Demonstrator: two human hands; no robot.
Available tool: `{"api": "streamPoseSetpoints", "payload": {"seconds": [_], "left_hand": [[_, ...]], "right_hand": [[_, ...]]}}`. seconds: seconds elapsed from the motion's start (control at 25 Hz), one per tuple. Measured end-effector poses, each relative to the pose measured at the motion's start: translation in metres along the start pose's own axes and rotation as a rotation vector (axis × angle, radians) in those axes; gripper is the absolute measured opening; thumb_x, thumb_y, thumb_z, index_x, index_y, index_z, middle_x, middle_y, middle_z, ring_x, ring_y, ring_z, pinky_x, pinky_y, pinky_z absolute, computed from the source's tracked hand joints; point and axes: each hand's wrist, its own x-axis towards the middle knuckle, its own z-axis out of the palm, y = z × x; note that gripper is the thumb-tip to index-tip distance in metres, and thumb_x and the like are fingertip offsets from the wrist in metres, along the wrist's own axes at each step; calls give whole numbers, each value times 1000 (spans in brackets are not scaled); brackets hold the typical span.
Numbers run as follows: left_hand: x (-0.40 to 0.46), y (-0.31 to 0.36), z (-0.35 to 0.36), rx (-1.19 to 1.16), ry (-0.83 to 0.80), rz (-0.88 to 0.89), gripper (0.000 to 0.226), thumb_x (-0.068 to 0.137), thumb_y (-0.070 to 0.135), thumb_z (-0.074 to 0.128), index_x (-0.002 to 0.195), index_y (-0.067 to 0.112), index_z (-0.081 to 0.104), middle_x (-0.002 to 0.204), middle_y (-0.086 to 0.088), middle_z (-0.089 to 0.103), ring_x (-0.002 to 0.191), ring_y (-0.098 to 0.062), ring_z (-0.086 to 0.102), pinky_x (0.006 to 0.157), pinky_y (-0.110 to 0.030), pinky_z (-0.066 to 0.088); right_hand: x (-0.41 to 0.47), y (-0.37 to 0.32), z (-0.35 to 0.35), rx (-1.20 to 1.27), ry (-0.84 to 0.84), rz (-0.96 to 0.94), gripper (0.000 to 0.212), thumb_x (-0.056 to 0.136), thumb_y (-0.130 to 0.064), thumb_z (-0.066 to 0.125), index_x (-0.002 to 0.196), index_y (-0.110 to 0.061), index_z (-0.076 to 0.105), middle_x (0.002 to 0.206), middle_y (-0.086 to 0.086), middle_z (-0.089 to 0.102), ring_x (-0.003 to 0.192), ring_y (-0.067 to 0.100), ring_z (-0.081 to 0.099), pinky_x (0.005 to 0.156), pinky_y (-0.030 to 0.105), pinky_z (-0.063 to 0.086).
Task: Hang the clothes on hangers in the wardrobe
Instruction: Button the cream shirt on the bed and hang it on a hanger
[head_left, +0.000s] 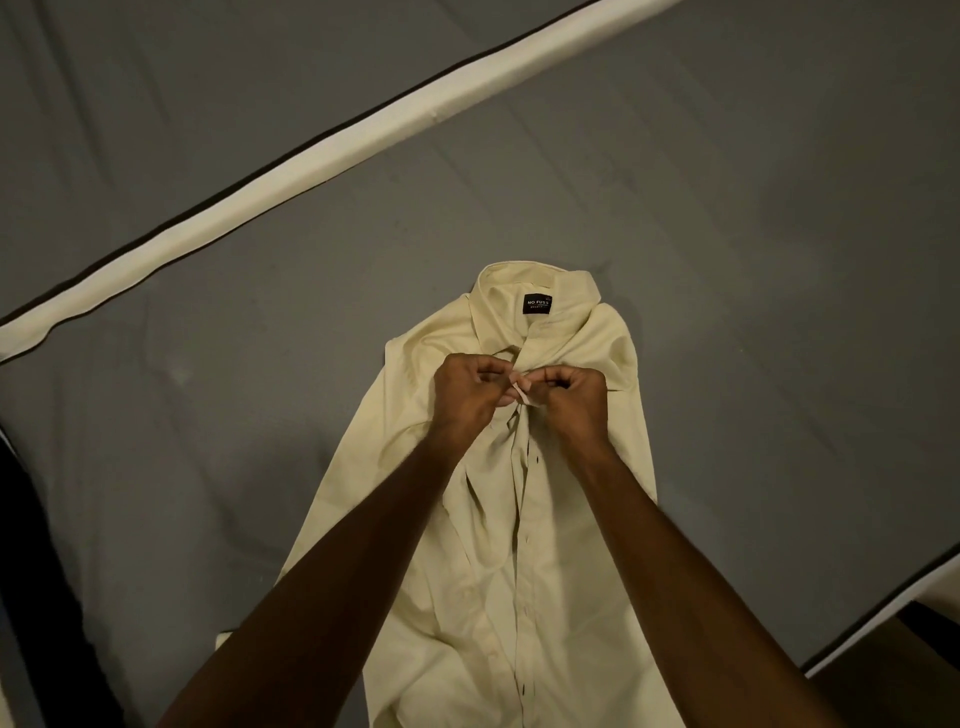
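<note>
Left hand (467, 395): fingers curled, pinching the shirt's front placket just below the collar. Right hand (569, 397): fingers curled, pinching the same placket from the other side, knuckles almost touching the left's. Cream shirt (498, 545): lying face up on the grey bed sheet (753, 260), collar (535, 296) farthest from the person, black neck label (538, 302) showing. Cream band (311, 171): crossing the sheet diagonally, well beyond the collar.

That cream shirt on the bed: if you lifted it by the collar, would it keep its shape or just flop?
Probably flop: the shirt lies creased on the grey sheet and bunches where the left hand and right hand pinch its front. It looks thin, so likely light. The collar stands up, seemingly stiffer.
</note>
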Motion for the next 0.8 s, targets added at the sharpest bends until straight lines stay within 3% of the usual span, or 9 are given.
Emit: {"api": "streamPoseSetpoints", "payload": {"seconds": [0.08, 0.16, 0.24, 0.36, 0.44, 0.52, 0.64, 0.72, 0.8], "left_hand": [[6, 0, -6, 5, -70, 29, 15, 88, 7, 79, 99, -1, 74, 84, -20, 75, 71, -23, 75, 71, -36, 63], [8, 0, -9, 5, -161, 70, 17, 88, 5, 78, 102, -3, 73, 89, -22, 72, 72, -22, 71, 71, -33, 62], [8, 2, -9, 100, -164, 126, 17, 87, 6, 80, 101, 2, 73, 87, -12, 72, 73, -16, 68, 73, -32, 62], [2, -2, -10, 315, 48, 237, 22, 80, 14, 86, 97, 14, 72, 80, 4, 71, 70, -7, 67, 72, -19, 58], [-6, -12, -15, 331, 148, 237, 17, 81, 10, 84, 89, 18, 71, 77, 9, 71, 70, -7, 68, 72, -23, 59], [-17, -30, -19, 393, 103, 259, 12, 82, 8, 79, 83, 18, 73, 77, 10, 73, 69, -5, 69, 73, -30, 61], [-35, -51, -20, 595, -14, 323, 11, 82, 21, 82, 92, 21, 77, 87, 10, 72, 73, -3, 65, 76, -27, 58], [-42, -56, -19, 663, -59, 313, 20, 82, 22, 82, 102, 22, 77, 93, 7, 70, 75, -3, 62, 76, -23, 55], [-43, -54, -19, 700, -63, 314, 21, 80, 12, 81, 99, 20, 76, 92, 6, 68, 75, -4, 59, 74, -27, 55]], "right_hand": [[6, -8, -4, 98, -70, 161, 1, 83, 1, 77, 82, 2, 76, 78, 8, 78, 68, 19, 70, 61, 26, 56], [11, -9, -8, 250, -135, 363, 8, 87, 2, 71, 82, -2, 75, 74, 4, 72, 58, 10, 53, 47, 19, 37], [14, -7, -10, 306, -158, 458, 7, 89, 2, 69, 87, -2, 75, 76, 5, 65, 56, 7, 47, 43, 18, 31], [8, 0, -16, 177, -42, 316, 7, 87, -1, 73, 93, 0, 76, 73, 8, 65, 57, 10, 52, 48, 21, 38], [-6, 3, -20, 66, 118, 141, 3, 84, -3, 74, 87, -5, 76, 71, 7, 67, 60, 12, 56, 54, 25, 44], [-28, 13, -22, -113, 224, 19, 9, 79, -12, 81, 77, -13, 73, 71, 1, 70, 61, 12, 61, 59, 27, 50], [-58, 35, -15, -553, 203, -12, 30, 64, -28, 94, 75, -22, 66, 68, -8, 67, 64, 8, 64, 63, 23, 52], [-67, 46, -13, -714, 185, 7, 29, 64, -22, 90, 81, -24, 67, 72, -11, 67, 70, 8, 65, 68, 29, 55], [-68, 51, -17, -691, 177, 14, 28, 63, -12, 89, 81, -24, 71, 72, -11, 68, 69, 8, 66, 72, 33, 59]]}}
